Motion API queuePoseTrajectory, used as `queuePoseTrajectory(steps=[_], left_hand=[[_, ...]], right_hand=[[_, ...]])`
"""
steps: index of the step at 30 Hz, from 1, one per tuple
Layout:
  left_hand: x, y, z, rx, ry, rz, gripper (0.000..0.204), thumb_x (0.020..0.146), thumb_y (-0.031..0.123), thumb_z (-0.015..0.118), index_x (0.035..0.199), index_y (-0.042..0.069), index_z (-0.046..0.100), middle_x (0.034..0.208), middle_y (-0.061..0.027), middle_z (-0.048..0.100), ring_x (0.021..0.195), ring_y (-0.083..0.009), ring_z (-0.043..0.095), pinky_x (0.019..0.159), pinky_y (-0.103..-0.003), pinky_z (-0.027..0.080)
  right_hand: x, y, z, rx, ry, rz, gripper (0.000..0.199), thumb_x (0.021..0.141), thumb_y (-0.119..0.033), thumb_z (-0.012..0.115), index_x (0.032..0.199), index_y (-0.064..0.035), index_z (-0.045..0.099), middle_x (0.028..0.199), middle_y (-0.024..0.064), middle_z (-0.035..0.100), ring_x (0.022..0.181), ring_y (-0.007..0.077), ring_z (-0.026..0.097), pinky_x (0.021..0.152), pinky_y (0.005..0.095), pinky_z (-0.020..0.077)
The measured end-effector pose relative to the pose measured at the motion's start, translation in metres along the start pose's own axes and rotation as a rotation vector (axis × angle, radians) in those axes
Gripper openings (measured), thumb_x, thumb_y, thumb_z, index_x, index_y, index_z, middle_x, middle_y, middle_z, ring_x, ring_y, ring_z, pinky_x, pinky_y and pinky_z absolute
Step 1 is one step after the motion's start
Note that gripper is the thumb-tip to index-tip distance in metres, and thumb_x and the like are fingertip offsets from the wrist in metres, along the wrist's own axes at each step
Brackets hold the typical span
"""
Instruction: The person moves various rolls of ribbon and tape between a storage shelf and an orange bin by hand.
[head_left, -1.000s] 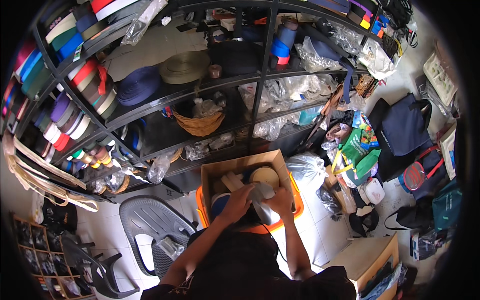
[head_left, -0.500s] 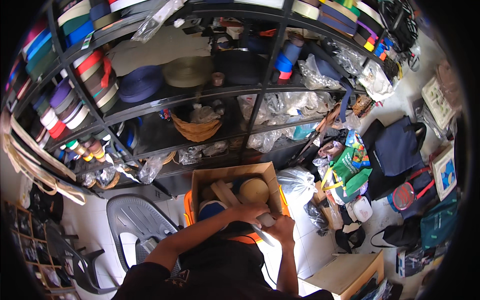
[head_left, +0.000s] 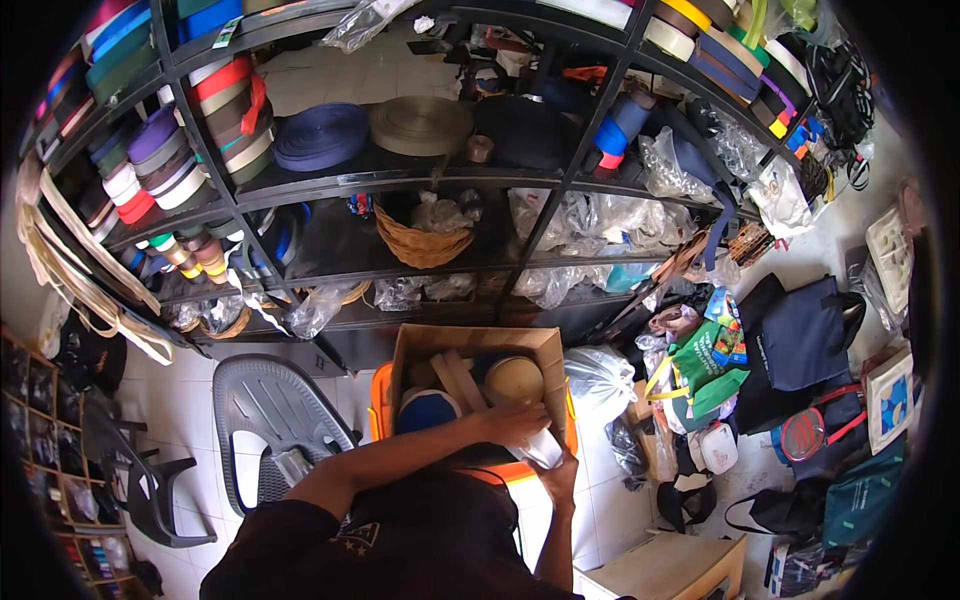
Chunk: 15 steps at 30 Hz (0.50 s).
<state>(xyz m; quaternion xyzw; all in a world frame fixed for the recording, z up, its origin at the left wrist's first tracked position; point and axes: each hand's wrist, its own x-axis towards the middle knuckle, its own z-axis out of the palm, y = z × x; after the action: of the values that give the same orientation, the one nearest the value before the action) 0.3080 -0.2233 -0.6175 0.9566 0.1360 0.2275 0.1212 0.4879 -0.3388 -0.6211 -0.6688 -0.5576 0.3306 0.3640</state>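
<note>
Both hands meet over the near right corner of an open cardboard box (head_left: 415, 345). Between them is a white band (head_left: 541, 449), which looks like rolled webbing. My left hand (head_left: 512, 424) reaches across from the left, its fingers closed at the band's upper end. My right hand (head_left: 560, 480) grips the band from below and to the right. Inside the box lie a round beige roll (head_left: 515, 381), a blue roll with a pale rim (head_left: 427, 410) and upright tan bands (head_left: 458, 378). My left forearm hides the box's near side.
An orange crate (head_left: 381, 395) surrounds the box. Black shelves (head_left: 400, 188) with webbing rolls and a wicker basket (head_left: 425, 240) stand behind. A grey plastic chair (head_left: 270, 400) is at left. Bags (head_left: 805, 335) pile up at right; a wooden box (head_left: 670, 565) stands near right.
The view has shifted, so the shelves sit further right. The band has turned in my hands and shows a broad white face; its loosely hanging strip is out of sight.
</note>
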Motion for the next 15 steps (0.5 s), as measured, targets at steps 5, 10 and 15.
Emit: queuePoseTrajectory(steps=[5, 10, 15], left_hand=[[0.022, 0.011, -0.057, -0.167, -0.080, -0.175, 0.049, 0.074, 0.028, 0.074, 0.113, 0.005, 0.054, 0.104, -0.0148, 0.052, 0.100, -0.0331, 0.052, 0.087, -0.045, 0.042], [0.052, 0.025, -0.128, -0.291, 0.164, -0.124, 0.049, 0.074, 0.027, 0.075, 0.113, 0.005, 0.055, 0.107, -0.0147, 0.054, 0.105, -0.0336, 0.052, 0.089, -0.043, 0.042], [0.067, 0.041, -0.206, -0.383, 0.291, -0.172, 0.050, 0.072, 0.030, 0.078, 0.114, 0.008, 0.061, 0.102, -0.0120, 0.058, 0.100, -0.0301, 0.056, 0.089, -0.040, 0.044]], right_hand=[[0.005, -0.046, -0.025, -0.042, 0.146, -0.155, 0.047, 0.061, -0.012, 0.089, 0.099, 0.0042, 0.065, 0.085, 0.0158, 0.072, 0.077, 0.0222, 0.072, 0.070, 0.0326, 0.0572], [0.011, -0.142, -0.079, -0.103, 0.271, -0.284, 0.043, 0.059, -0.013, 0.088, 0.094, 0.0020, 0.068, 0.078, 0.0154, 0.071, 0.073, 0.0216, 0.071, 0.066, 0.0326, 0.0549], [0.018, -0.213, -0.109, -0.200, 0.386, -0.475, 0.045, 0.056, -0.012, 0.089, 0.094, 0.0005, 0.069, 0.078, 0.0140, 0.071, 0.071, 0.0183, 0.068, 0.066, 0.0319, 0.0539]])
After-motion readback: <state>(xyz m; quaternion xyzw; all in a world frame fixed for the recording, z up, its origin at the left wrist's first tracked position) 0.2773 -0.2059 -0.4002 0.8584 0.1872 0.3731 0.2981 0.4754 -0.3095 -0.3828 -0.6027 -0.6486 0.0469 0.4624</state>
